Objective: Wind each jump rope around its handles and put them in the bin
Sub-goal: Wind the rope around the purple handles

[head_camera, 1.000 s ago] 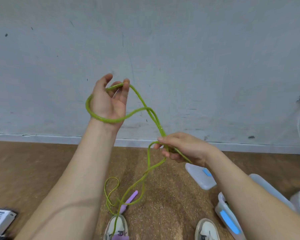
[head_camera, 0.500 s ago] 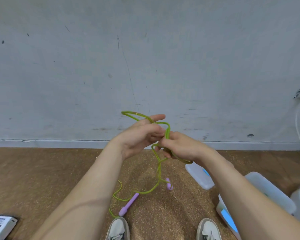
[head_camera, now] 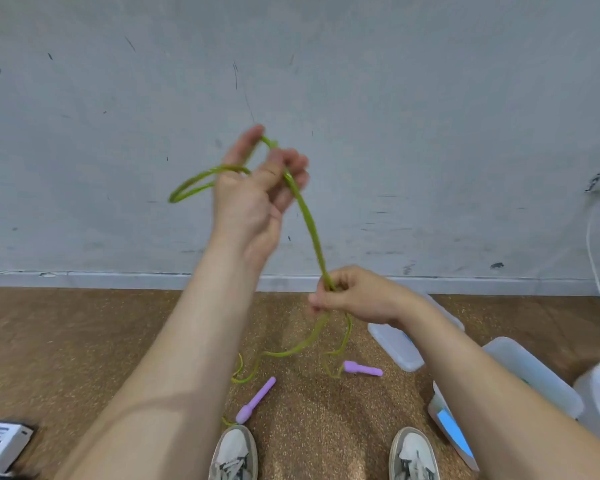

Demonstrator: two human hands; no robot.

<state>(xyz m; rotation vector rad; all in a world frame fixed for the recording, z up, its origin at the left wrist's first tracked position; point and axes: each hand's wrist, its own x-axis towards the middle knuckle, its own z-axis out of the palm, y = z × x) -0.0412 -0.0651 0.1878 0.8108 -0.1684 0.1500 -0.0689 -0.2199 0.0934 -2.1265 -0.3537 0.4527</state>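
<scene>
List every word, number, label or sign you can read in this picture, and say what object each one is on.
No text here can be read.
White box with dark print, lower left on the floor: lines of print, too blurred to read.
Blue patch on the clear plastic container: no legible characters.

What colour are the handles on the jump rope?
Light purple. Both handles hang near the floor in the head view, on a green rope.
</scene>
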